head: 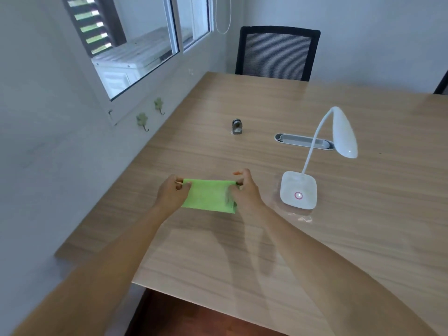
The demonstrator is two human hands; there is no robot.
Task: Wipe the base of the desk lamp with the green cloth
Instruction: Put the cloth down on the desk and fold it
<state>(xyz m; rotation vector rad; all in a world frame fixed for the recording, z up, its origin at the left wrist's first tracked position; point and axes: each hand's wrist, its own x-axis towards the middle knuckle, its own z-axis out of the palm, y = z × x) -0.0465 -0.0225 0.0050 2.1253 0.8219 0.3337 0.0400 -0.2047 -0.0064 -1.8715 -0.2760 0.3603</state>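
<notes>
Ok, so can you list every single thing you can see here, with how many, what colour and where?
Green folded cloth: one, bright green, on the table between the two hands.
White desk lamp with a bendy neck: one, white, on the table to the right of the cloth.
Square lamp base: one, white with a pink ring button, apart from the cloth.
Small metal clamp-like piece: one, grey, on the table beyond the cloth.
Oval cable slot: one, grey, set into the table behind the lamp.
Wooden table: one, light brown.
Mesh-backed chair: one, black, at the far end.
Wall hooks: two, pale green, under the window.
Left hand: one, pinching the cloth's left edge.
Right hand: one, pinching the cloth's right edge.
</notes>
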